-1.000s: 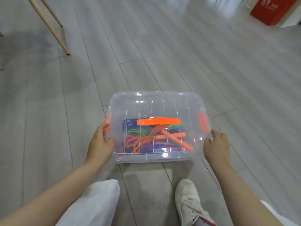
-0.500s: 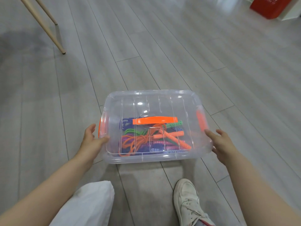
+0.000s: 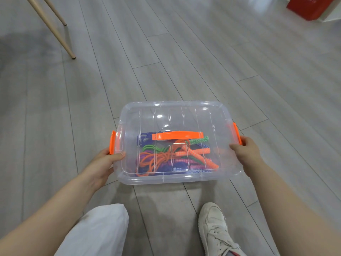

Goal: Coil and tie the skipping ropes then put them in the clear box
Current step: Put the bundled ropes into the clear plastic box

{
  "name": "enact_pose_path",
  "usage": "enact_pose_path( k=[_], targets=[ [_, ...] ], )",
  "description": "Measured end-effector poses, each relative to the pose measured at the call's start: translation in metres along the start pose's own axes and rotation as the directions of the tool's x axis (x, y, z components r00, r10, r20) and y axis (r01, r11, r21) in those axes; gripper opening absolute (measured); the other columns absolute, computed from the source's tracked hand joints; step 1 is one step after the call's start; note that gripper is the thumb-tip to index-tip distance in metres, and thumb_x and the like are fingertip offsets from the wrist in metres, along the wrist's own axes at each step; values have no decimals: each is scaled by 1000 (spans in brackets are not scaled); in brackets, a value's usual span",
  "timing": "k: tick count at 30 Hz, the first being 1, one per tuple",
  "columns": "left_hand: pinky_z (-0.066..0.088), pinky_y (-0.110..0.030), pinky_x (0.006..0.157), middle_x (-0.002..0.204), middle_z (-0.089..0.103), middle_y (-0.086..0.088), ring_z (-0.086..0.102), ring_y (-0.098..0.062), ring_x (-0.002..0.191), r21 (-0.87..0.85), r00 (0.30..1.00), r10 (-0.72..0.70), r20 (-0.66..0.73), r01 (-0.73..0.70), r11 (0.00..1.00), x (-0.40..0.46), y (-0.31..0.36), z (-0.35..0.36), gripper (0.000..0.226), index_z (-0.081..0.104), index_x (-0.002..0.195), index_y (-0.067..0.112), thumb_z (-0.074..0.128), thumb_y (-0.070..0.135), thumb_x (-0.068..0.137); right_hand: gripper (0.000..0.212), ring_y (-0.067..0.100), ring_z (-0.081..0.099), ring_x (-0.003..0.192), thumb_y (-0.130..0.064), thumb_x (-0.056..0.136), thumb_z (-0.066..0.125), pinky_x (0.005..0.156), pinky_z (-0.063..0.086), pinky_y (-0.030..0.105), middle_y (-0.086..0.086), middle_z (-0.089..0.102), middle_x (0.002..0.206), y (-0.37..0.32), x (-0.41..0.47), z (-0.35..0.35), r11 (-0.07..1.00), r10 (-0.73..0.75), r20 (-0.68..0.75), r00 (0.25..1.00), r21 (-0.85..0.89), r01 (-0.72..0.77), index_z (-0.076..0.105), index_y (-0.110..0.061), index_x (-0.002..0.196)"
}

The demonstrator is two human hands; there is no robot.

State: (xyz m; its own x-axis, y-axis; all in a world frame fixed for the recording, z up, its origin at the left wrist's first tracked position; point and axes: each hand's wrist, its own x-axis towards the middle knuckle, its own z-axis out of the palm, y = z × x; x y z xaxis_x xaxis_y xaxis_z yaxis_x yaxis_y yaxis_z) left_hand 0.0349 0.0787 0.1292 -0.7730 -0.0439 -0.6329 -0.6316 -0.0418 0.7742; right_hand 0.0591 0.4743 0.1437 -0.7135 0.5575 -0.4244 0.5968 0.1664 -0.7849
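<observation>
The clear box [image 3: 129,115] has its lid on, with an orange top handle [image 3: 177,135] and an orange latch on each end. Inside lie coiled skipping ropes [image 3: 162,159] in orange, green and purple, with patterned handles. My left hand [image 3: 104,165] grips the box's left end, thumb on the lid beside the left latch [image 3: 112,142]. My right hand [image 3: 244,151] grips the right end just below the right latch [image 3: 237,133]. The box appears lifted a little above the floor, its shadow below it.
Grey wood-plank floor [image 3: 184,52] all round. Wooden chair legs [image 3: 55,28] stand at the far left. A red box [image 3: 310,6] sits at the far right corner. My white trouser knee [image 3: 99,230] and white shoe [image 3: 215,228] are right below the box.
Both hands have shifted from pressing the latches to gripping the box's ends. The box has risen towards me and both orange latches now stand out at the sides.
</observation>
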Motion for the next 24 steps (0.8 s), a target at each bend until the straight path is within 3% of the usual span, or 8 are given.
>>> enact_pose_path(
  k=[4,6,10,17,20,24],
  targets=[
    [47,-30,72,105,68,-2,63,-17,91,-27,1000,-19,0,19,999,1,0,-2,39,58,127,12,63,7,89,57,32,62,96,-28,68,59,81,54,43,13,62,111,2,-4,8,999,-43,-64,997,-18,42,56,-9,122],
    [47,-30,72,109,68,-4,63,-17,92,-34,1000,-25,5,25,999,1,-1,-2,40,57,128,12,63,8,88,51,31,60,98,-27,74,60,87,52,47,10,61,110,3,-8,10,997,-74,-94,993,-41,70,54,-11,122],
    [48,-28,72,115,67,-5,64,-17,94,-35,999,-31,13,31,999,2,-1,-3,46,55,132,13,65,10,88,36,27,56,96,-13,88,57,82,45,37,5,58,108,9,-5,15,991,-114,-161,980,-83,101,54,-11,124],
    [48,-29,71,108,68,-1,64,-15,93,-29,1000,-30,9,30,999,2,-3,-2,45,54,132,12,64,10,89,36,27,51,88,-14,93,47,77,39,33,7,60,105,15,-6,24,951,-219,-222,950,-267,156,51,-13,129],
    [48,-27,70,102,69,-1,65,-15,88,-25,999,31,-20,-32,999,-1,-3,1,38,57,126,12,63,7,89,34,27,49,87,-14,96,44,75,37,34,8,58,106,15,-8,26,916,-271,-217,938,-357,182,49,-10,130],
    [47,-27,85,115,66,0,63,-16,105,129,963,232,-139,-214,968,-1,-10,-1,46,54,130,18,68,9,87,29,37,57,96,-15,100,40,75,41,40,16,59,115,19,-9,32,845,-306,-215,927,-509,161,48,-6,126]
  ],
)
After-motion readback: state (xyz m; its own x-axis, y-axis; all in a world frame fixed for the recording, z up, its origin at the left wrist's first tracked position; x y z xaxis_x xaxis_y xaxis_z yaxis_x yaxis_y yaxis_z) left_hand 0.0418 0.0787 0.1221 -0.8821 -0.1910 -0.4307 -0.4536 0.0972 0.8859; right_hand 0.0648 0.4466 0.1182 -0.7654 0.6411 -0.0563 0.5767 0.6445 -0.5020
